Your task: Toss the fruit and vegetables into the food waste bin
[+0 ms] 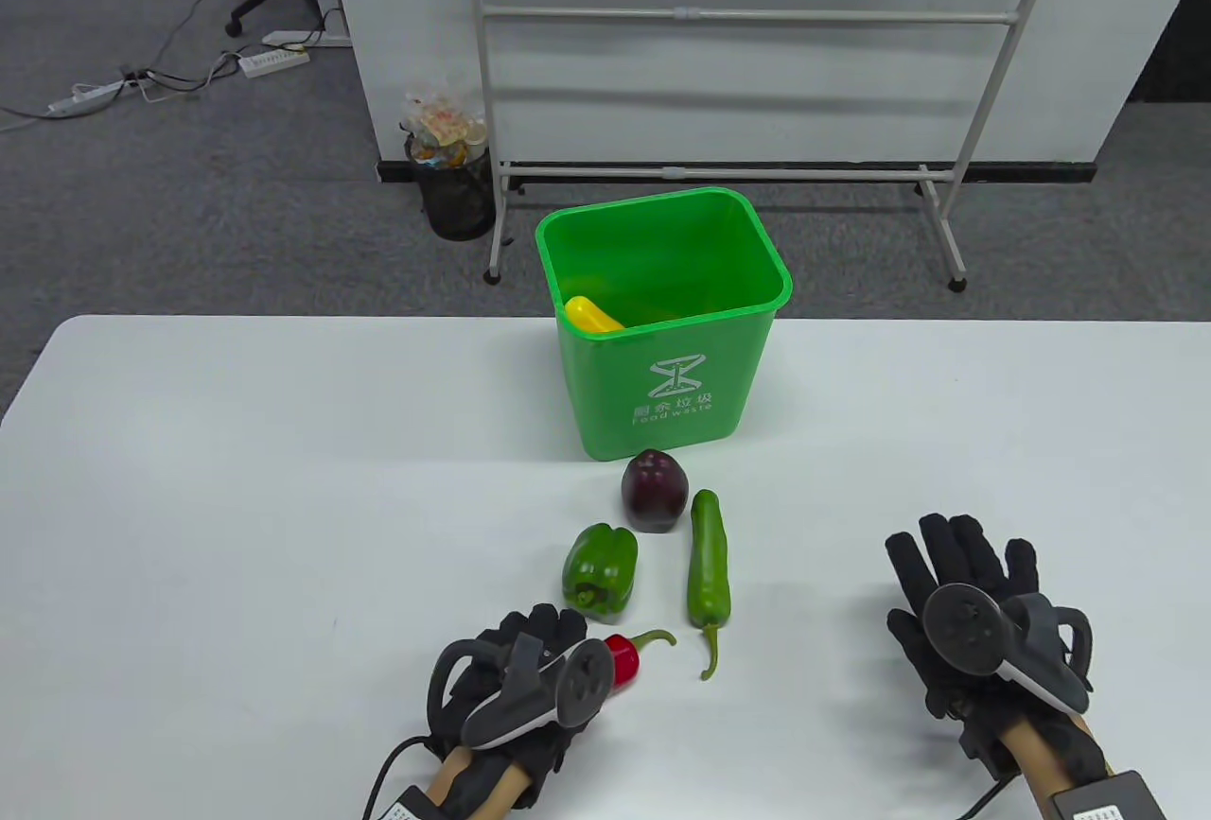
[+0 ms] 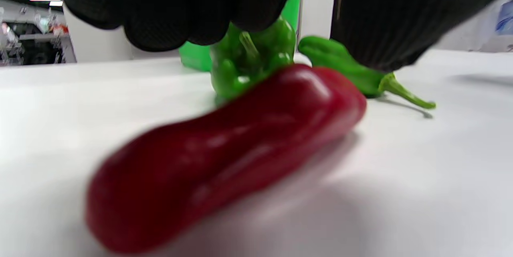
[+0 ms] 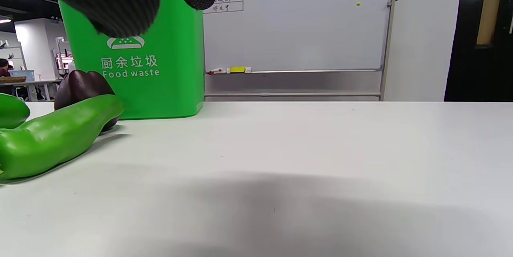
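A green food waste bin [image 1: 662, 366] stands at the table's far middle, with a yellow item [image 1: 591, 314] inside. In front of it lie a dark purple vegetable [image 1: 653, 491], a green bell pepper [image 1: 600, 571], a long green pepper [image 1: 708, 565] and a red chili [image 1: 624, 656]. My left hand [image 1: 553, 645] hovers over the red chili [image 2: 224, 156], which lies on the table; the fingers [image 2: 180, 8] arch above it without touching. My right hand [image 1: 956, 574] rests flat on the table, fingers spread, right of the long green pepper [image 3: 56, 140].
The white table [image 1: 236, 527] ends just behind the bin. On the floor beyond stand a whiteboard frame [image 1: 738, 167] and a black mesh waste basket [image 1: 457, 191].
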Demonstrator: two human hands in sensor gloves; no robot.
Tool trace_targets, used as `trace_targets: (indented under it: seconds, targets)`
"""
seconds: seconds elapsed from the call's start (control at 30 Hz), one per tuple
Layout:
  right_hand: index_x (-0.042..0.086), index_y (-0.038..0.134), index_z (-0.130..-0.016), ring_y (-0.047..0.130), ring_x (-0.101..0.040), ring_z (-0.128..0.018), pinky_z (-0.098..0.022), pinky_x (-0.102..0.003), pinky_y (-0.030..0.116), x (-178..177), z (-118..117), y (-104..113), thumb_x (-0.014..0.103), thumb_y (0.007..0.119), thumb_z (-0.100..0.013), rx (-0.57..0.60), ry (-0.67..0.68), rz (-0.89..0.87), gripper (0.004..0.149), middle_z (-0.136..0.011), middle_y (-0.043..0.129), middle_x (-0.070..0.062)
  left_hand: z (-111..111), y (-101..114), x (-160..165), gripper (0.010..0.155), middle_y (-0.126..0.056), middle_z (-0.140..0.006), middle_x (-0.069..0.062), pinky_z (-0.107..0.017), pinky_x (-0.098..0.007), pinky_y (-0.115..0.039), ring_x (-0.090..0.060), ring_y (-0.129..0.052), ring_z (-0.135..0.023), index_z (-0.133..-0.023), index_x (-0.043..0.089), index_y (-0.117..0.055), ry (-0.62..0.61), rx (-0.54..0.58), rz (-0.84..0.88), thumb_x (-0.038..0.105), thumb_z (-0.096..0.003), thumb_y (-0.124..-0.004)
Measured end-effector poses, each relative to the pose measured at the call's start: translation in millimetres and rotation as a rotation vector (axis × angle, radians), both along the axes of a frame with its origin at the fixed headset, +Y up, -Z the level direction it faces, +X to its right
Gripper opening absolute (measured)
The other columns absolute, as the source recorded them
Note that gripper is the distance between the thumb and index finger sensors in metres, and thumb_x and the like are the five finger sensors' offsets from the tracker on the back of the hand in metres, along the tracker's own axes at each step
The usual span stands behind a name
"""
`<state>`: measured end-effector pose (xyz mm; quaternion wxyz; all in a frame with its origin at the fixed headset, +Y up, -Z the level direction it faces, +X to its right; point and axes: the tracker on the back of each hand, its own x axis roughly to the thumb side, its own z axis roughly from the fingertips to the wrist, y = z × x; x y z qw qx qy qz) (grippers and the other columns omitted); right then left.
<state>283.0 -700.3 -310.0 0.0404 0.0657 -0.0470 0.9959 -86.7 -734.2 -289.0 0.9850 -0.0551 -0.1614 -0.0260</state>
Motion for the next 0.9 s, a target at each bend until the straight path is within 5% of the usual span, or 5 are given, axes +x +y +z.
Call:
trace_targets:
  seconds: [0.17,0.33,0.6,0.73,0.9]
  targets:
    - [0.030,0.042,-0.110,0.031,-0.039,-0.116,-0.076,-0.076,0.021,-0.3,1.1,0.7,0.049,0.075,-0.042,-0.009,0.007,0.000,0.078,-0.119,0.030,-0.006,-4.7,-16.1,13.7,0.085,-0.068,-0.100,-0.026,-0.057,-0.059,-0.071,-0.050,-0.080,-0.080,-0.100,0.006,-0.059,0.090,-0.124,-0.055,0.049,-0.0345,-0.092]
    - [0.030,0.039,-0.110,0.031,-0.039,-0.116,-0.076,-0.076,0.022,5.1,1.5,-2.1,0.050,0.075,-0.042,-0.045,-0.002,-0.013,0.079,-0.119,0.030,-0.006,-7.1,-24.8,15.5,0.079,-0.079,-0.093,-0.024,-0.052,-0.055,-0.078,-0.046,-0.090,-0.072,-0.098,0.005,-0.064,0.097,-0.107,-0.128,0.040,-0.0343,-0.096]
    - [0.030,0.040,-0.110,0.031,-0.040,-0.116,-0.076,-0.076,0.022,9.0,1.7,-2.6,0.050,0.075,-0.042,-0.062,0.013,-0.042,0.079,-0.119,0.030,-0.007,-6.0,-13.8,3.5,0.076,-0.086,-0.089,-0.021,-0.052,-0.054,-0.083,-0.043,-0.096,-0.073,-0.095,0.007,-0.070,0.110,-0.232,-0.041,0.035,-0.0323,-0.102]
    - [0.029,0.040,-0.110,0.034,-0.039,-0.115,-0.076,-0.076,0.022,9.1,0.9,-2.9,0.050,0.075,-0.042,-0.061,0.019,-0.049,0.079,-0.118,0.030,-0.007,-0.6,-7.9,2.3,0.076,-0.085,-0.091,-0.021,-0.054,-0.054,-0.082,-0.043,-0.095,-0.076,-0.096,0.008,-0.069,-0.031,-0.389,0.174,0.035,-0.0327,-0.101]
    - [0.029,0.041,-0.110,0.034,-0.040,-0.115,-0.075,-0.076,0.024,7.3,1.0,-3.8,0.050,0.074,-0.042,-0.061,0.029,-0.055,0.078,-0.118,0.031,-0.008,7.6,-8.3,25.4,0.076,-0.080,-0.096,-0.021,-0.059,-0.056,-0.078,-0.044,-0.090,-0.081,-0.098,0.007,-0.065,-0.417,-0.793,0.881,0.032,-0.0362,-0.100]
